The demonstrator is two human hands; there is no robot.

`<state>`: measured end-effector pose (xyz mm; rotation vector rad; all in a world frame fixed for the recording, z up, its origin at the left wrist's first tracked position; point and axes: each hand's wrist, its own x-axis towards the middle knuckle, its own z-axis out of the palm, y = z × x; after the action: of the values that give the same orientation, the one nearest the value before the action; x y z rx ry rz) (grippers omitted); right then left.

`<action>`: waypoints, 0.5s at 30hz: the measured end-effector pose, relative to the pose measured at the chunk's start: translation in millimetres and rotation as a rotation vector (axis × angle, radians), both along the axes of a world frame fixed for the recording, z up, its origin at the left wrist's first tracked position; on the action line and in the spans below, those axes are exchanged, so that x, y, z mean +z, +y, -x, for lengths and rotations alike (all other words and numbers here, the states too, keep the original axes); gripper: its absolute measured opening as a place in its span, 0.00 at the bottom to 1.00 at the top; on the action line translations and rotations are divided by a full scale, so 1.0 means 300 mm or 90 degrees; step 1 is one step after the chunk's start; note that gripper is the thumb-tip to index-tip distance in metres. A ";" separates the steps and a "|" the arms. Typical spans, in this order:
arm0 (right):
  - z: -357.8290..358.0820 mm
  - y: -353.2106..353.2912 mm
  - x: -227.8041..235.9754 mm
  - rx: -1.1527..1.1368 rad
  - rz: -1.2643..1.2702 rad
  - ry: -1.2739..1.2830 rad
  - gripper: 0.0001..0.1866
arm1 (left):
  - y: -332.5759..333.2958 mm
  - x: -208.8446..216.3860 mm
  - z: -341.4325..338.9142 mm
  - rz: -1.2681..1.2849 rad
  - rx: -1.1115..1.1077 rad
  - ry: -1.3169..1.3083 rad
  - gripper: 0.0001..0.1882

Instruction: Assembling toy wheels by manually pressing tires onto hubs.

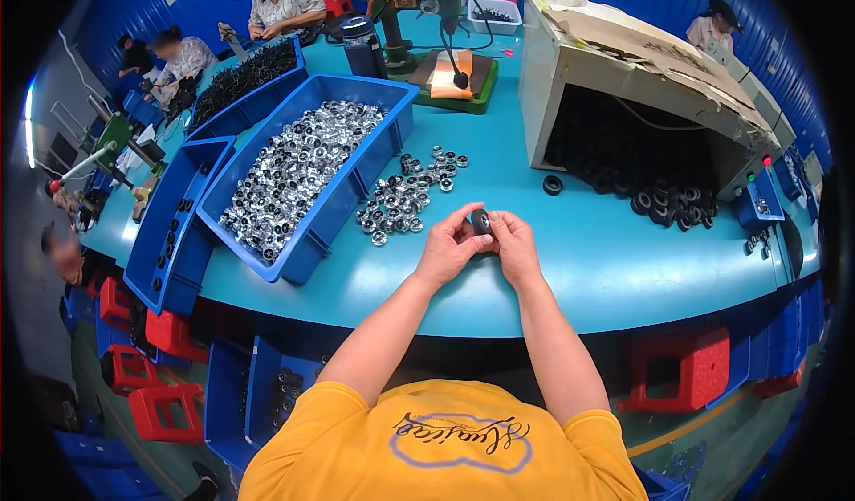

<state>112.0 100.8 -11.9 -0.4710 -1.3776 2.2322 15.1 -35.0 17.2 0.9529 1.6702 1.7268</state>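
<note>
table: teal table (614,260) curves in front of me, its edge bending toward the rim.
big bin: blue bin (343,200) at my 11 o'clock, heaped with shiny silver rings (294,167).
side bins: a shallower blue tray (174,225) at 10 o'clock holding a few dark pieces; beyond it another blue bin of black parts (245,73).
box: open cardboard-topped box (623,65) at 1 o'clock, black rubber rings (668,203) spilling from its mouth.
far edge: dark flask (361,45) and a green press stand (445,78) at 12 o'clock.
people: several workers seated along the far side, one (280,2) near 11 o'clock.
below: red stools (156,407) under the table.
</note>
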 end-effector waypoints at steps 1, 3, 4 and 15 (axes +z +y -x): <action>0.000 0.000 -0.001 0.009 -0.016 -0.010 0.14 | -0.002 0.003 0.000 0.005 0.015 0.046 0.29; -0.002 0.002 -0.008 0.020 -0.068 -0.041 0.15 | 0.002 0.010 -0.008 -0.024 0.058 0.148 0.27; -0.001 -0.001 -0.012 0.018 -0.096 -0.053 0.15 | 0.007 0.014 -0.016 -0.042 0.080 0.184 0.26; -0.007 -0.016 0.007 -0.018 -0.071 -0.026 0.15 | 0.008 0.002 -0.011 0.010 0.163 0.422 0.25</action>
<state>114.0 95.9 -9.9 -0.4969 -1.4984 2.1212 18.4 -32.6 17.9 1.4667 2.2982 1.6465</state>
